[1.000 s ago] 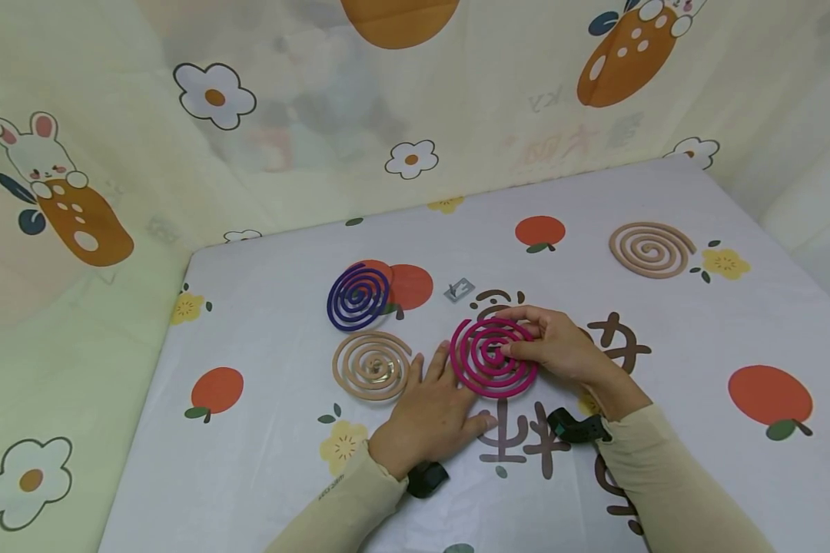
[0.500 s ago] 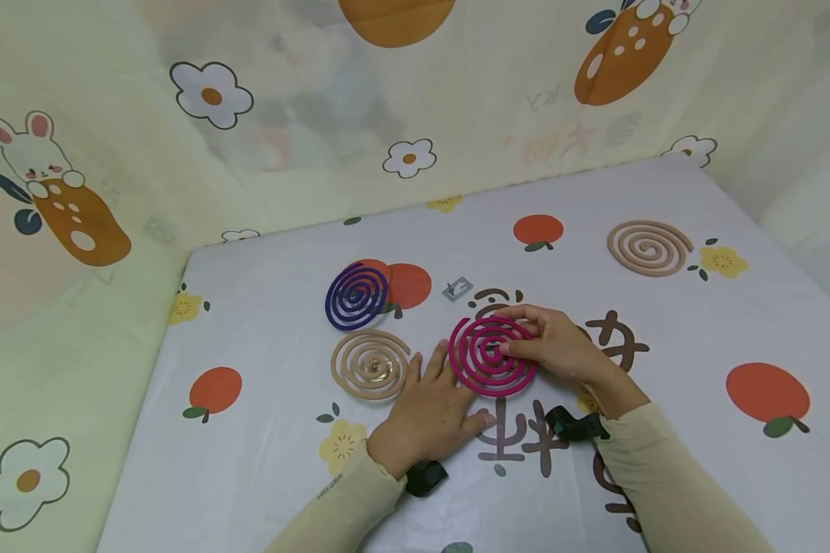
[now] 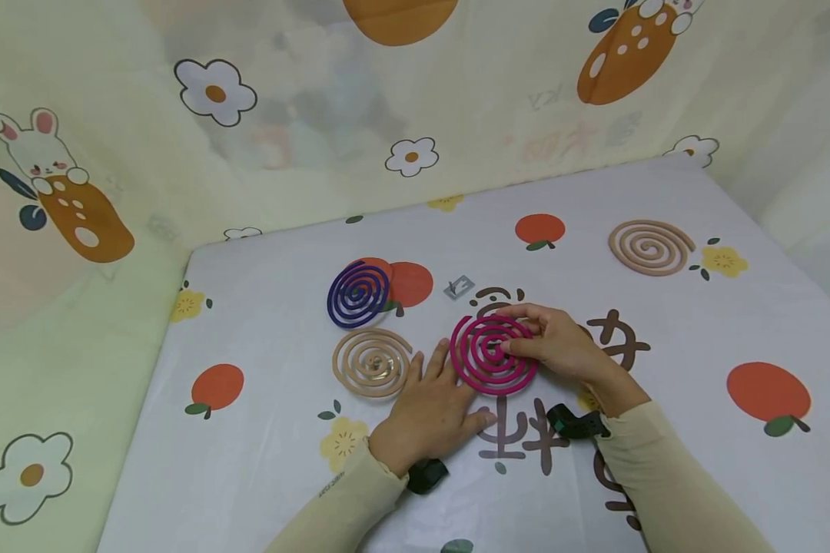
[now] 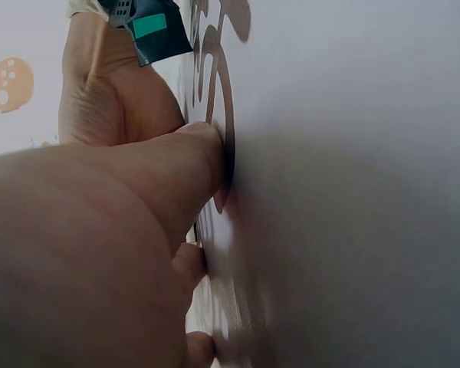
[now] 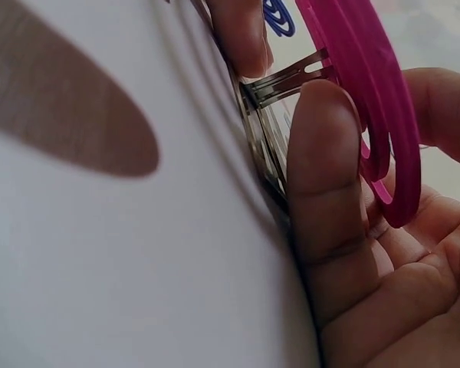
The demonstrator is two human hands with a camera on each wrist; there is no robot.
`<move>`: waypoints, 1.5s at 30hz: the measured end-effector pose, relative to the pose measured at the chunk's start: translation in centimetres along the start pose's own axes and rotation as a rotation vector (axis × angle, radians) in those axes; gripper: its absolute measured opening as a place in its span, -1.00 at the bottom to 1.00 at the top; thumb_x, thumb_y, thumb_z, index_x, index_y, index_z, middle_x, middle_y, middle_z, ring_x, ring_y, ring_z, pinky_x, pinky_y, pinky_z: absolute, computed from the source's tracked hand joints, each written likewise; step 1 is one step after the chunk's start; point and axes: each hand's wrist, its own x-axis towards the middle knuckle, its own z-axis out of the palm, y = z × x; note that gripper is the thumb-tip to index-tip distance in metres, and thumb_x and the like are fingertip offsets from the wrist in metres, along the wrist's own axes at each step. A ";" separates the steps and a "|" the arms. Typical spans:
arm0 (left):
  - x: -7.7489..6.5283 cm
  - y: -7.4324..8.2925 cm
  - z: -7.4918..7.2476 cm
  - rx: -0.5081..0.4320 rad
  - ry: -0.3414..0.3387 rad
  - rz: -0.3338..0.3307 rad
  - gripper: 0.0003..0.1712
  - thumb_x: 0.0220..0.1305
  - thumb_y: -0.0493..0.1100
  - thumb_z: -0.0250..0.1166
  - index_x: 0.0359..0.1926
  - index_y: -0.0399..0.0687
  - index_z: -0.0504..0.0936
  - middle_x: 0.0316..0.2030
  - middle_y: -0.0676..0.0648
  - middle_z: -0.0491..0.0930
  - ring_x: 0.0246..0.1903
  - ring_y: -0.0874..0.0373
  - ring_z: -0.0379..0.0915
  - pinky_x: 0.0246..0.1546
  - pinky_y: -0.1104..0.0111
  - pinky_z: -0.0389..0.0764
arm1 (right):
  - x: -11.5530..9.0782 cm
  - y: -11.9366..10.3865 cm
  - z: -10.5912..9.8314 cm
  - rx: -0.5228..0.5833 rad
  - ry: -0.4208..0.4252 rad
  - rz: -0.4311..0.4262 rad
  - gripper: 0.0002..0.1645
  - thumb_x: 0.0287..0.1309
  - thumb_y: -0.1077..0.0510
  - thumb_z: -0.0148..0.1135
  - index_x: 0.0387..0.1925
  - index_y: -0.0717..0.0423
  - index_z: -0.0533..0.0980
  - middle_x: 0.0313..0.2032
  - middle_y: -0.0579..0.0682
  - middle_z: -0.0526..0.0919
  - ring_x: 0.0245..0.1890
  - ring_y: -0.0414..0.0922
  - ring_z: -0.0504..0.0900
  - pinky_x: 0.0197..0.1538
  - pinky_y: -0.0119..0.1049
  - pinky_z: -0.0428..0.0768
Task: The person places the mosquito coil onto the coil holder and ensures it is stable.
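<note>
My right hand [image 3: 567, 349] holds a pink mosquito coil [image 3: 489, 355], its thumb on top and other fingers underneath. In the right wrist view, the prong of a thin metal coil stand [image 5: 291, 83] rises from the table and meets the coil's underside. The coil sits raised and tilted over the stand's base. My left hand [image 3: 429, 415] lies flat and spread on the table. Its front fingers run beneath the pink coil, where a fingertip [image 5: 241, 34] presses at the stand's base. The left wrist view shows my left thumb [image 4: 188, 165] against the tabletop.
Left of my left hand is a tan coil [image 3: 368, 374] with shiny metal at its centre. Behind it lies a blue coil [image 3: 357, 293]. A loose metal stand [image 3: 459, 288] is at mid-table, and another tan coil [image 3: 650, 248] rests at the back right. A printed curtain [image 3: 332, 169] closes off the back.
</note>
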 end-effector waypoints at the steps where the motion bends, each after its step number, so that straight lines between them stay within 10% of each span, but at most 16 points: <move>1: 0.0 0.0 0.0 0.003 0.000 -0.001 -0.12 0.50 0.43 -0.02 0.68 0.32 -0.01 0.66 -0.10 -0.06 0.65 -0.20 -0.31 0.53 -0.26 -0.08 | 0.0 0.0 0.0 -0.004 0.002 -0.001 -0.38 0.31 0.16 0.42 0.34 0.21 0.46 -0.03 0.18 0.79 -0.10 -0.15 0.78 -0.04 -0.43 0.67; 21: 0.1 0.2 0.2 0.026 -0.008 -0.021 -0.16 0.51 0.44 -0.05 0.67 0.34 0.06 0.65 -0.08 0.01 0.64 -0.20 -0.27 0.54 -0.22 -0.03 | 0.2 0.0 -0.1 -0.024 0.004 0.002 -0.37 0.33 0.17 0.39 0.36 0.22 0.45 -0.03 0.18 0.79 -0.10 -0.13 0.78 -0.05 -0.42 0.68; 37: -3.1 -0.1 0.5 0.051 0.048 0.042 -0.14 0.46 0.39 0.11 0.63 0.22 0.21 0.60 -0.17 0.14 0.59 -0.14 0.04 0.51 -0.08 0.20 | -0.4 -0.5 0.0 -0.071 0.003 -0.008 -0.34 0.33 0.16 0.39 0.38 0.24 0.43 -0.02 0.19 0.77 -0.14 -0.12 0.75 -0.07 -0.41 0.67; 45: -3.6 -0.8 -0.4 0.024 0.244 0.124 -0.51 0.47 0.24 0.24 0.09 -0.03 0.66 0.15 -0.08 0.60 0.15 0.04 0.55 0.26 0.21 0.53 | -0.8 -1.1 0.0 -0.164 0.043 0.008 -0.27 0.33 0.06 0.41 0.44 0.17 0.41 0.04 0.19 0.71 -0.14 -0.04 0.69 -0.06 -0.29 0.65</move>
